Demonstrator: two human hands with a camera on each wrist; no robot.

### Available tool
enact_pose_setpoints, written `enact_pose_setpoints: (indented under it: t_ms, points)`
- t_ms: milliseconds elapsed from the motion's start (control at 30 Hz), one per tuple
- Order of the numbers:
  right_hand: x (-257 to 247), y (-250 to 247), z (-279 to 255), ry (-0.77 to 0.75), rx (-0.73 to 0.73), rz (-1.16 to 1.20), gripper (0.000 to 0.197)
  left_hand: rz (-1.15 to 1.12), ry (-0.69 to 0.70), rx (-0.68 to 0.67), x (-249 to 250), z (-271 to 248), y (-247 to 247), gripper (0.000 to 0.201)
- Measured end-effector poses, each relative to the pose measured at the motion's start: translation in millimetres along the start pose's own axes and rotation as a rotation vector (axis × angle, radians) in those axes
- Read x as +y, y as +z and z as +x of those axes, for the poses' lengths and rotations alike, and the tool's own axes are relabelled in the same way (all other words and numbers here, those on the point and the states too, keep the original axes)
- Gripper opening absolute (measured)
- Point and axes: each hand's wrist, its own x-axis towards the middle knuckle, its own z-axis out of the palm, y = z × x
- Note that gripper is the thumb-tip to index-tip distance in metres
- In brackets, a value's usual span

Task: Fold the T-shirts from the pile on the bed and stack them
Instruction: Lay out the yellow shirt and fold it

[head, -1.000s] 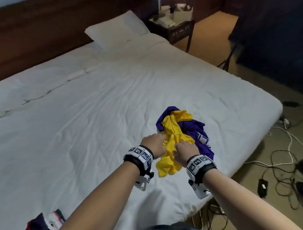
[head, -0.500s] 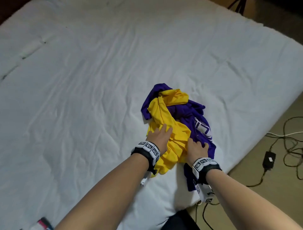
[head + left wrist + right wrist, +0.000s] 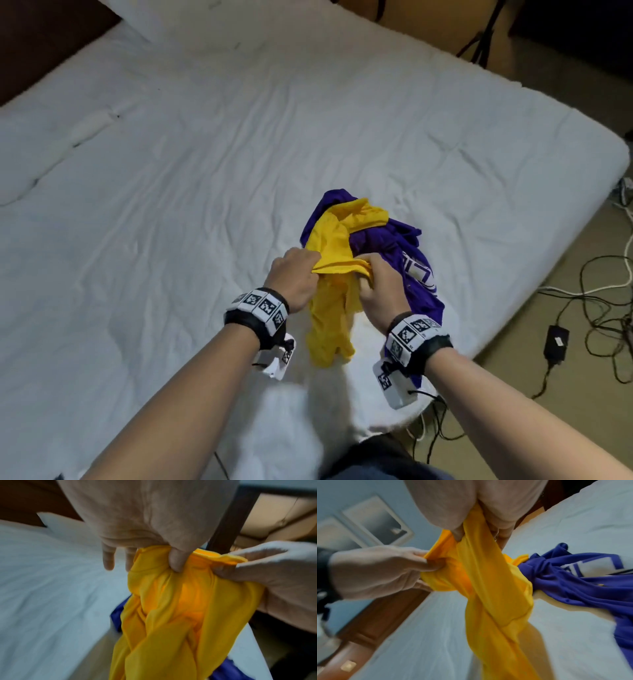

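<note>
Head view shows two T-shirts on the white bed (image 3: pixel 205 171): one yellow T-shirt (image 3: pixel 330 308) and one purple T-shirt (image 3: pixel 387 246) with white lettering. Both lie crumpled together near the bed's right edge, close to its near corner. Two hands work on the yellow one. The left hand (image 3: pixel 296 279) pinches a bunched edge of the yellow T-shirt between thumb and curled fingers, and the right hand (image 3: pixel 378 289) grips the same bunched edge just beside it, so a short band of cloth stretches between the two. The rest of the yellow T-shirt hangs twisted below the hands, with its far end draped over the purple one. The purple T-shirt lies on the sheet, to the right of the hands and partly under the yellow cloth. One pillow (image 3: pixel 144 15) sits at the far top of the bed. To the left of the pile and beyond it the sheet spreads wide and wrinkled. On the floor to the right lie tangled cables (image 3: pixel 603 301) and one black power adapter (image 3: pixel 555 346).
</note>
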Motion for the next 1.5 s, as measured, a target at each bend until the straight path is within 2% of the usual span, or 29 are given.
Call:
enact_pose_setpoints:
  t_ms: [67, 167, 233, 267, 333, 400, 533, 633, 667, 733, 767, 800, 833, 867, 900, 933, 1067, 1133, 1167, 1200, 1233, 1300, 1333, 1367, 1400, 1433, 1467, 1500]
  points:
    - [-25, 1, -1, -0.056, 0.045, 0.013, 0.019, -0.074, -0.034, 0.021, -12, -38, -30, 0.004]
    - [-75, 7, -14, -0.198, 0.047, 0.081, 0.020, -0.090, -0.097, 0.038, -23, -97, -64, 0.005]
    - [-114, 15, -29, -0.277, -0.023, 0.127, 0.018, -0.146, -0.073, 0.130, -23, -131, -75, 0.015]
    - [-131, 19, -38, -0.317, -0.055, 0.153, 0.014, -0.234, -0.025, 0.181, -22, -145, -77, 0.022]
    - [-157, 26, -55, -0.415, -0.052, 0.185, 0.008, -0.525, 0.020, 0.252, -24, -172, -80, 0.017]
    - [-169, 27, -69, -0.472, -0.045, 0.147, 0.016, -0.658, 0.002, 0.366, -35, -193, -87, 0.034]
    - [-154, 34, -87, -0.419, -0.187, -0.149, 0.017, -0.732, -0.054, 0.506, -64, -245, -104, 0.018]
    - [-154, 36, -103, -0.445, -0.158, -0.131, 0.018, -0.712, -0.123, 0.545, -96, -279, -107, 0.011]
    - [-161, 35, -108, -0.438, -0.149, -0.105, 0.020, -0.665, -0.157, 0.522, -104, -289, -106, 0.007]
    - [-185, 38, -117, -0.440, -0.170, -0.084, 0.024, -0.644, -0.153, 0.418, -110, -305, -99, 0.029]
    - [-198, 42, -122, -0.479, -0.179, -0.088, 0.025, -0.712, -0.102, 0.360, -105, -309, -94, 0.038]
    - [-212, 47, -128, -0.530, -0.179, -0.084, 0.025, -0.795, -0.026, 0.328, -97, -312, -87, 0.039]
    - [-223, 52, -133, -0.575, -0.173, -0.070, 0.024, -0.858, 0.033, 0.342, -89, -312, -81, 0.030]
    - [-231, 55, -138, -0.607, -0.161, -0.052, 0.023, -0.887, 0.054, 0.405, -83, -312, -79, 0.017]
    - [-235, 57, -142, -0.626, -0.150, -0.051, 0.021, -0.918, 0.043, 0.481, -79, -312, -80, 0.017]
    - [-233, 57, -143, -0.621, -0.146, -0.081, 0.020, -0.945, 0.021, 0.552, -79, -313, -85, 0.025]
    - [-196, 46, -143, -0.455, -0.260, -0.351, 0.026, -0.982, -0.023, 0.678, -92, -324, -113, 0.027]
    - [-182, 36, -145, -0.422, -0.290, -0.271, 0.028, -0.924, -0.093, 0.733, -105, -327, -127, 0.032]
    - [-183, 33, -148, -0.424, -0.288, -0.188, 0.028, -0.832, -0.149, 0.783, -113, -325, -131, 0.029]
    - [-189, 30, -150, -0.431, -0.284, -0.102, 0.026, -0.715, -0.195, 0.801, -118, -324, -135, 0.017]
    - [-199, 30, -152, -0.440, -0.289, -0.036, 0.022, -0.604, -0.207, 0.759, -119, -325, -136, 0.011]
    - [-223, 31, -156, -0.490, -0.292, 0.037, 0.020, -0.507, -0.102, 0.554, -109, -317, -127, 0.068]
    - [-235, 31, -157, -0.525, -0.292, 0.074, 0.020, -0.510, -0.056, 0.440, -97, -314, -118, 0.080]
    - [-244, 32, -159, -0.549, -0.284, 0.116, 0.020, -0.521, -0.018, 0.365, -81, -312, -111, 0.073]
    - [-249, 31, -159, -0.559, -0.267, 0.150, 0.019, -0.568, 0.018, 0.331, -69, -308, -104, 0.053]
    - [-251, 29, -160, -0.560, -0.245, 0.161, 0.016, -0.653, 0.045, 0.352, -64, -303, -99, 0.031]
    - [-246, 27, -159, -0.548, -0.233, 0.145, 0.016, -0.761, 0.070, 0.402, -62, -301, -100, 0.022]
    - [-240, 24, -160, -0.519, -0.249, 0.084, 0.019, -0.839, 0.082, 0.452, -65, -298, -104, 0.033]
